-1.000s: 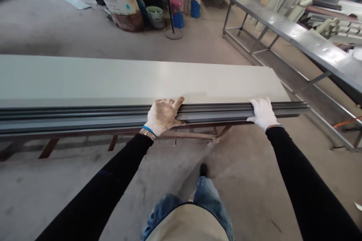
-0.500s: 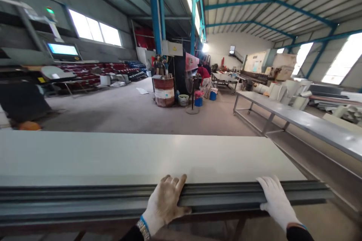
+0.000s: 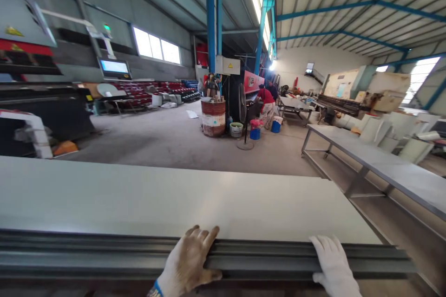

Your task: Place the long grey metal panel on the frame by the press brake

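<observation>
Two blue buckets (image 3: 255, 133) beyond hands (image 3: 188, 264)

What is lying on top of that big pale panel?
Only both gloved hands' fingers, left hand and right hand, at the panel near edge. What is underneath is hidden.

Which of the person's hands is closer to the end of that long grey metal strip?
The right hand. It grips the grey metal strip close to its right end, where it stops. The left hand holds the same strip farther along, nearer its middle, fingers curled over the top edge.
</observation>
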`<state>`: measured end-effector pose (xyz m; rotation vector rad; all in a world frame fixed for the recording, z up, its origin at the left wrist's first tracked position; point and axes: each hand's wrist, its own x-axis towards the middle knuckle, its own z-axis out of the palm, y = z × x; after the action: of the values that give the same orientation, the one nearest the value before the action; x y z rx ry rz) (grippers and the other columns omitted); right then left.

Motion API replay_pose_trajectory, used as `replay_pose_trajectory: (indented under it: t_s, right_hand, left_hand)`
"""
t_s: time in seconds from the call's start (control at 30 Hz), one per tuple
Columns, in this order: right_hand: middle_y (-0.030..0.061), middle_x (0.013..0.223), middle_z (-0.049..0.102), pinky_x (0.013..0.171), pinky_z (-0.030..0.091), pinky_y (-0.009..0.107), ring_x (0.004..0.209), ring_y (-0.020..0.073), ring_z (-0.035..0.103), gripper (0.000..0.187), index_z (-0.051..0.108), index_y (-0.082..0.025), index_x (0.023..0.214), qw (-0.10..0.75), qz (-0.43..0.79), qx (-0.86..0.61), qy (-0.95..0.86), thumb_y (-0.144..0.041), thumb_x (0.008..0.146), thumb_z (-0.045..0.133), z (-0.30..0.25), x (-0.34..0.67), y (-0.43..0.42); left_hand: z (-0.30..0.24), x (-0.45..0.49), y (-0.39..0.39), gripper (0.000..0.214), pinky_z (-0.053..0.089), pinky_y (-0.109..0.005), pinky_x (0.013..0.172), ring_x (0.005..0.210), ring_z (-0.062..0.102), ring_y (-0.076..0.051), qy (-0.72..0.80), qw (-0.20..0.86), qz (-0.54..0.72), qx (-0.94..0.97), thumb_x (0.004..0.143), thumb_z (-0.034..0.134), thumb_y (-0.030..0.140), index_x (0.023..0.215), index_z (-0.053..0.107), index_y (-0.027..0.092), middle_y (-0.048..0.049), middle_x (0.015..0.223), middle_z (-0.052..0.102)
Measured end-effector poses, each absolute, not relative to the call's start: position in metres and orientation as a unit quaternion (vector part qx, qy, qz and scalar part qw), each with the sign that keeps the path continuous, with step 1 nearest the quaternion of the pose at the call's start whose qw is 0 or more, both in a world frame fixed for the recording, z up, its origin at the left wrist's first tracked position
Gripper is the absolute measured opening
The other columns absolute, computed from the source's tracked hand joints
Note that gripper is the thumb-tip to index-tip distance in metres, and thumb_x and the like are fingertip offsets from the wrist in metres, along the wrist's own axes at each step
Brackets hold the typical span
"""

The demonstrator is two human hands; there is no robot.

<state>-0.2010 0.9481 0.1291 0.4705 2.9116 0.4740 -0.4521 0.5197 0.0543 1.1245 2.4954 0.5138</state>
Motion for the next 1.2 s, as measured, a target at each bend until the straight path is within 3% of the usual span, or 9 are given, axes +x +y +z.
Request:
replay_pose_trajectory:
  t_s: [0.2, 0.37, 0.53, 0.73, 0.87, 0.93, 1.03, 1.13, 1.2]
  right_hand:
    - [0.0204, 0.146, 0.063, 0.129, 0.022, 0.072, 0.137, 0.0435, 0.056, 0.100, 0.059, -0.015, 0.150, 0.100, 0.130, 0.127, 0.978, -0.008, 0.052, 0.078, 0.100, -0.261, 0.930]
    - [0.0237, 0.145, 0.063, 0.128, 0.025, 0.073, 0.136, 0.0453, 0.057, 0.099, 0.059, -0.015, 0.149, 0.157, 0.109, 0.123, 0.974, -0.008, 0.054, 0.087, 0.106, -0.310, 0.900]
    - [0.0217, 0.151, 0.057, 0.131, 0.018, 0.070, 0.140, 0.0423, 0.050, 0.100, 0.048, -0.017, 0.157, 0.182, 0.076, 0.093, 0.976, -0.021, 0.067, 0.090, 0.130, -0.342, 0.889]
    - [0.0249, 0.153, 0.053, 0.130, 0.012, 0.071, 0.142, 0.0443, 0.046, 0.104, 0.043, -0.012, 0.160, 0.195, 0.064, 0.069, 0.976, -0.027, 0.069, 0.093, 0.123, -0.380, 0.897]
    - [0.0155, 0.154, 0.056, 0.128, 0.030, 0.056, 0.141, 0.0366, 0.050, 0.107, 0.043, -0.021, 0.161, 0.214, 0.030, -0.002, 0.976, -0.045, 0.069, 0.093, 0.133, -0.417, 0.947]
    - [0.0096, 0.150, 0.059, 0.123, 0.037, 0.049, 0.139, 0.0326, 0.052, 0.094, 0.046, -0.028, 0.158, 0.208, 0.023, -0.016, 0.978, -0.060, 0.078, 0.083, 0.147, -0.437, 0.993]
    - [0.0151, 0.129, 0.069, 0.112, 0.042, 0.052, 0.125, 0.0334, 0.060, 0.052, 0.059, -0.017, 0.145, 0.174, 0.051, 0.031, 0.983, -0.047, 0.107, 0.039, 0.159, -0.464, 1.066]
    - [0.0131, 0.101, 0.074, 0.096, 0.044, 0.045, 0.102, 0.0310, 0.067, 0.049, 0.071, -0.016, 0.102, 0.156, 0.078, 0.038, 0.984, -0.040, 0.109, 0.030, 0.145, -0.492, 1.102]
    - [0.0119, 0.096, 0.074, 0.089, 0.040, 0.044, 0.098, 0.0306, 0.067, 0.053, 0.069, -0.018, 0.093, 0.127, 0.095, 0.037, 0.987, -0.041, 0.111, 0.025, 0.124, -0.514, 1.102]
  left_hand:
    - [0.036, -0.484, 0.496, 0.114, 0.033, -0.064, 0.126, 0.131, 0.058, -0.044, 0.899, 0.156, 0.187, 0.364, 0.066, 0.085, 0.071, 0.156, 0.050, 0.010, -0.0212, 0.133, 0.069]
    - [0.027, -0.503, 0.476, 0.113, 0.033, -0.064, 0.126, 0.134, 0.057, -0.045, 0.904, 0.161, 0.170, 0.357, 0.075, 0.069, 0.084, 0.156, 0.049, 0.007, -0.0258, 0.139, 0.066]
    - [0.030, -0.521, 0.460, 0.105, 0.040, -0.063, 0.121, 0.136, 0.057, -0.048, 0.924, 0.140, 0.124, 0.334, 0.076, 0.074, 0.076, 0.154, 0.053, 0.008, -0.0250, 0.140, 0.068]
    - [0.026, -0.541, 0.460, 0.099, 0.044, -0.063, 0.117, 0.135, 0.059, -0.048, 0.932, 0.125, 0.146, 0.308, 0.076, 0.069, 0.082, 0.151, 0.057, 0.017, -0.0218, 0.136, 0.071]
    - [0.027, -0.556, 0.469, 0.100, 0.042, -0.062, 0.117, 0.134, 0.058, -0.048, 0.935, 0.149, 0.127, 0.296, 0.082, 0.065, 0.077, 0.152, 0.054, 0.008, -0.0263, 0.135, 0.070]
    - [0.028, -0.567, 0.470, 0.098, 0.043, -0.060, 0.116, 0.131, 0.059, -0.046, 0.934, 0.161, 0.130, 0.292, 0.084, 0.065, 0.075, 0.152, 0.054, 0.005, -0.0269, 0.134, 0.069]
    - [0.024, -0.585, 0.464, 0.090, 0.044, -0.056, 0.114, 0.128, 0.061, -0.042, 0.938, 0.170, 0.137, 0.268, 0.085, 0.070, 0.068, 0.150, 0.056, 0.007, -0.0235, 0.135, 0.069]
    - [0.012, -0.601, 0.455, 0.064, 0.034, -0.058, 0.123, 0.128, 0.063, -0.036, 0.948, 0.146, 0.157, 0.236, 0.096, 0.057, 0.060, 0.139, 0.064, 0.014, -0.0169, 0.133, 0.072]
    - [0.001, -0.609, 0.453, 0.055, 0.025, -0.060, 0.127, 0.123, 0.067, -0.033, 0.960, 0.103, 0.183, 0.186, 0.101, 0.045, 0.059, 0.130, 0.068, 0.018, -0.0134, 0.126, 0.075]
